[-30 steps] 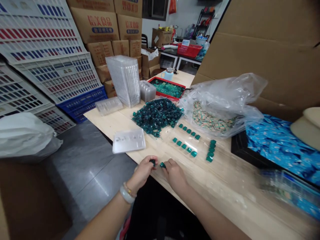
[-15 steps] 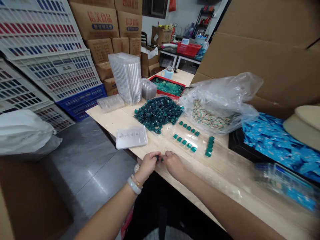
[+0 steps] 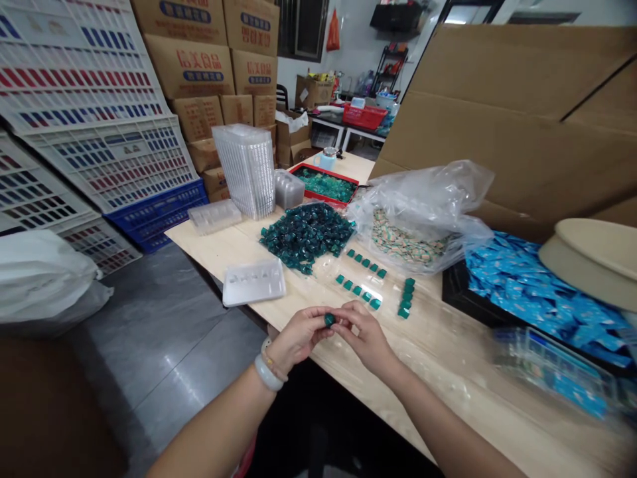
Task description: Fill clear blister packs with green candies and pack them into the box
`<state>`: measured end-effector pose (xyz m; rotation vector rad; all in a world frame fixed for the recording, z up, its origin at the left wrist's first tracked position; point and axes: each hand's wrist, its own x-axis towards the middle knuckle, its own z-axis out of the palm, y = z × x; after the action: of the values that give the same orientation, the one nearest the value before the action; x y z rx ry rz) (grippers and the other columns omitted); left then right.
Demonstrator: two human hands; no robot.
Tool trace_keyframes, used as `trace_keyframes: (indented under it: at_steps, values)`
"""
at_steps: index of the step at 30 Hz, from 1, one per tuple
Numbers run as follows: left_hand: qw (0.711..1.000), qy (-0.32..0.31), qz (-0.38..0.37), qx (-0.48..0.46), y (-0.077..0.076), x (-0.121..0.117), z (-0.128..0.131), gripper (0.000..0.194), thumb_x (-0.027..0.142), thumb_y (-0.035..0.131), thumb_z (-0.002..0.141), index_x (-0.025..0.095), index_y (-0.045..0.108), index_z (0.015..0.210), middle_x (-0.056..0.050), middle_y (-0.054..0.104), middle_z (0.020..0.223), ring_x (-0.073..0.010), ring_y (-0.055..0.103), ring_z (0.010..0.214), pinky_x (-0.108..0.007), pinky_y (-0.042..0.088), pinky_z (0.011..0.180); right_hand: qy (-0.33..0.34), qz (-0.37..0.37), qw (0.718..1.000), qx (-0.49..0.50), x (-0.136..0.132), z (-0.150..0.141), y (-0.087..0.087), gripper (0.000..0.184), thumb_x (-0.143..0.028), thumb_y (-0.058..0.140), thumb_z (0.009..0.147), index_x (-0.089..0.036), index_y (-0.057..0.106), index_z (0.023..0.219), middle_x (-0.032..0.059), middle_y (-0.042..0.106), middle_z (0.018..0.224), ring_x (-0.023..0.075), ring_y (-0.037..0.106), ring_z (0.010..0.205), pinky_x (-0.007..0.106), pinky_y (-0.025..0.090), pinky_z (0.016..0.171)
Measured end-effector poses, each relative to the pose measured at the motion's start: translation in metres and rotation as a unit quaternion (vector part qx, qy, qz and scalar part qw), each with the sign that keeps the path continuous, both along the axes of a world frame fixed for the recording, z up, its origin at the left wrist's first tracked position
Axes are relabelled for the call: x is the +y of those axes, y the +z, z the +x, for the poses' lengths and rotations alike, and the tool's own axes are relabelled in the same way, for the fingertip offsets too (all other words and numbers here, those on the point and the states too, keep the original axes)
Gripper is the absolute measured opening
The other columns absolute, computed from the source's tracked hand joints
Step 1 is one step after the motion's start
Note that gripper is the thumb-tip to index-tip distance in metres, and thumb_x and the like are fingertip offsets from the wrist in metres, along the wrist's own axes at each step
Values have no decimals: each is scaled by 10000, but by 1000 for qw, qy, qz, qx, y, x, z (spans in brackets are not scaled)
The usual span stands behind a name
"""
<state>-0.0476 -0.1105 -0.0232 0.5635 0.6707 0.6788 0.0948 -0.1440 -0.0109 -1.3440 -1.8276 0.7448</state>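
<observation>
The person's left hand (image 3: 298,336) and right hand (image 3: 365,336) meet above the near edge of the wooden table (image 3: 423,398); between them a small green gel capsule (image 3: 329,320) is held in the air, not touching the table. The fingers (image 3: 346,317) of both hands are bent and nearly closed, and they seem to pinch the capsule from its two sides; exactly which fingertips make contact I cannot tell, because the fingers partly hide it. A pale bangle (image 3: 269,373) is around the left wrist.

The capsule seems light and soft, with a thin, slippery skin; it may dent or burst under a hard squeeze, so a gentle pinch at its sides or its sealed edge looks safest.

Just far of the hands, more capsules stand in short rows (image 3: 361,282) on the table; a loose heap of dark green capsules (image 3: 306,236) lies farther away. At the left is a white plastic tray (image 3: 253,282); far of it stands a tall stack of clear plastic trays (image 3: 246,171). A red tray (image 3: 323,184) with green capsules is at the far end of the table. At the right are a clear plastic bag (image 3: 423,192) and a black tray (image 3: 450,292) full of blue sachets.
</observation>
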Motion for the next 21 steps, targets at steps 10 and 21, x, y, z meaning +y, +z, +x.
trace_keyframes:
  at_steps: [10,21]
  values:
    - [955,-41,199,216,-3,13,-7,250,106,527,686,125,592,927,-62,583,879,-118,552,737,-278,440,747,-26,65,987,-142,3,15,-1,186,-294,436,820,-185,583,855,53,486,787,162,500,762,297,433,689]
    - [656,-139,591,448,-34,7,-17,143,115,491,750,165,587,844,-33,555,861,-152,472,869,-275,377,821,-1,-54,899,-435,-8,-11,-36,161,-242,485,793,-159,619,825,85,584,820,205,549,774,304,407,677]
